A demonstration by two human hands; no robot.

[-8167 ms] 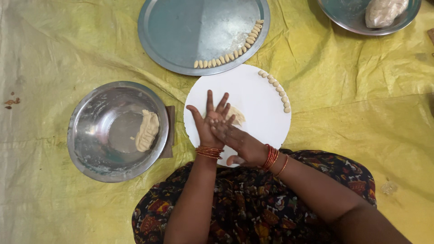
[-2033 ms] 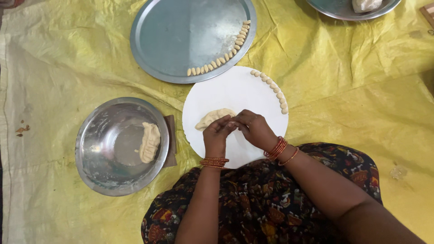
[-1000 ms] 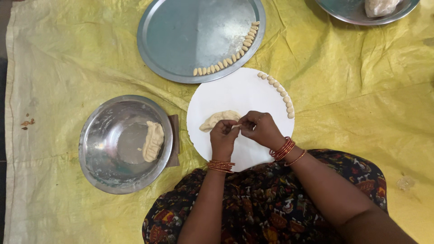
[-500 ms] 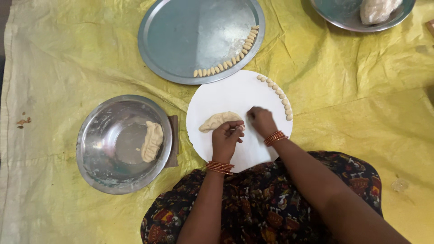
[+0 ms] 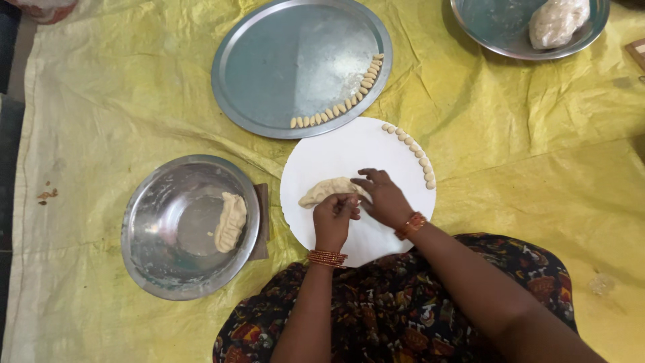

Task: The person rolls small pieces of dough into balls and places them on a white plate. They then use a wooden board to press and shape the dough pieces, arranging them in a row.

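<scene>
Dough roll (image 5: 327, 191) lies mid-frame on white round board (image 5: 356, 151). Left hand (image 5: 334, 218) pinches its right end, right hand (image 5: 383, 197) fingers pressed flat on it. Steel bowl (image 5: 168, 262) with dough lower left, tray (image 5: 282, 60) of small pieces above.

Right hand (image 5: 384, 198) covers right end of dough roll (image 5: 326, 190). Left hand (image 5: 334, 218) fingertips curled, hidden. At 1 o'clock, steel bowl (image 5: 497, 37) cut by top edge. Wooden thing (image 5: 636, 52) at 2 o'clock cropped, unidentifiable.
</scene>
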